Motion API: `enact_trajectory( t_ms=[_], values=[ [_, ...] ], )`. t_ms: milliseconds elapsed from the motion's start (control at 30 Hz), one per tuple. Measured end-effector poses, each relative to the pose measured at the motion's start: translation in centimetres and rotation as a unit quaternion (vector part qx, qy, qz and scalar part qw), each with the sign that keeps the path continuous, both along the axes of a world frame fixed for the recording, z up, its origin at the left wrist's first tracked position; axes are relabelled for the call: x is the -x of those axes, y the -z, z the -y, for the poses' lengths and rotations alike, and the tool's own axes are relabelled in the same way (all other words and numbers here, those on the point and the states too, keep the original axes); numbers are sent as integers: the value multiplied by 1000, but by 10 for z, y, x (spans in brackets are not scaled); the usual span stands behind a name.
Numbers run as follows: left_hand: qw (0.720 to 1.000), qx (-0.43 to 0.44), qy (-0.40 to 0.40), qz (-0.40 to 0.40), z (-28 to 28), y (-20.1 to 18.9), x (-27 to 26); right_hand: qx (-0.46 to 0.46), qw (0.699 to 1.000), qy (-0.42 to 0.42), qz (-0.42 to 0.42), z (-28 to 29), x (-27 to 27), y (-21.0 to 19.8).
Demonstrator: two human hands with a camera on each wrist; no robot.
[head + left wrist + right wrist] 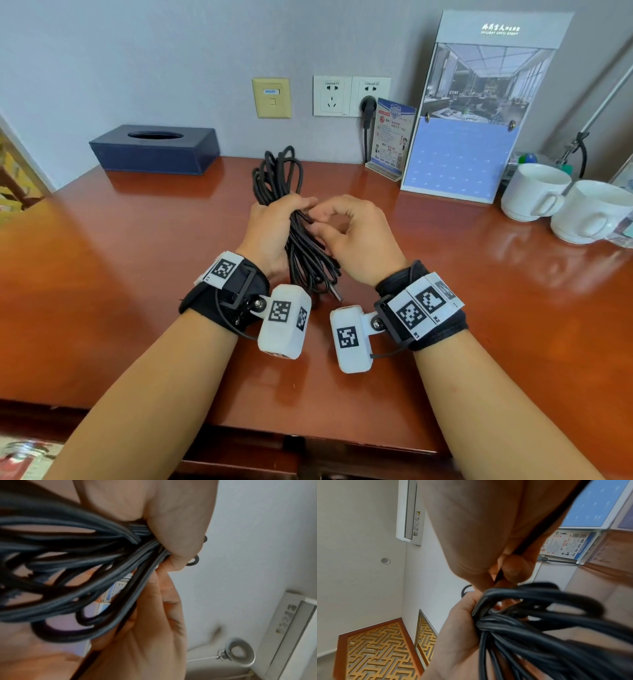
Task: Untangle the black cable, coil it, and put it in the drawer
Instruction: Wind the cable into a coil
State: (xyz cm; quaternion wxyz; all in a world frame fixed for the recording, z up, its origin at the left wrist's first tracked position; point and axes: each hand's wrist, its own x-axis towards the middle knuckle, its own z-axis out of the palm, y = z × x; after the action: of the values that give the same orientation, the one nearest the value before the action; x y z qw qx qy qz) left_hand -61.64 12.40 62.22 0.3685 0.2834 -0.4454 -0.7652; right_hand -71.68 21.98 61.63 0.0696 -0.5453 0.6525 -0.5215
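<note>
The black cable (294, 219), gathered into a long bundle of loops, is held upright above the reddish worktop (137, 260), its upper loops fanning out toward the wall and its lower loops hanging between the wrists. The bundle's middle is gripped by the left hand (270, 229), whose fingers are curled round the strands. A single strand is pinched between thumb and fingertips of the right hand (356, 236), just beside the bundle, and a metal plug end (337, 294) is seen dangling free below. The coiling appears nearly done, with the loose tail probably meant to be wrapped round the waist of the bundle.

Several risks may be judged from here. Should the left grip be relaxed while the tail is wound, the loops, uneven in length, could spring apart and tangle again. If the pinched strand is pulled too hard, one loop may be drawn shorter and the bundle distorted. The free plug could be swung against the worktop or caught in the lower loops.

Two white cups (534, 192) stand to the right, with a calendar stand (459, 161) behind and a dark tissue box (154, 150) to the left; these are well apart from the bundle. The drawer cannot be clearly made out at the worktop's near edge.
</note>
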Motion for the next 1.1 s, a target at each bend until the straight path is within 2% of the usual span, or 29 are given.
enact_trajectory(
  t_ms=[100,333,600,733,833,933,1100],
  values=[
    [998,-49,-28,-40,7,-2,-1,-28,1000,14,-3,0,0,-3],
    [993,-21,-106,-52,9,-1,1,-50,998,-4,-23,-4,1,-8],
    [989,-23,-137,-55,17,3,1,-160,986,6,-52,-8,3,-13],
    [977,-65,-178,-97,32,3,-6,-216,972,-7,-93,-9,13,-23],
    [974,-82,-182,-108,37,2,-9,-215,968,19,-131,-6,16,-24],
    [967,-101,-190,-136,41,0,-12,-188,970,71,-134,-1,15,-19],
    [933,-144,-267,-194,63,4,-24,-180,969,109,-126,0,23,-12]
  ],
)
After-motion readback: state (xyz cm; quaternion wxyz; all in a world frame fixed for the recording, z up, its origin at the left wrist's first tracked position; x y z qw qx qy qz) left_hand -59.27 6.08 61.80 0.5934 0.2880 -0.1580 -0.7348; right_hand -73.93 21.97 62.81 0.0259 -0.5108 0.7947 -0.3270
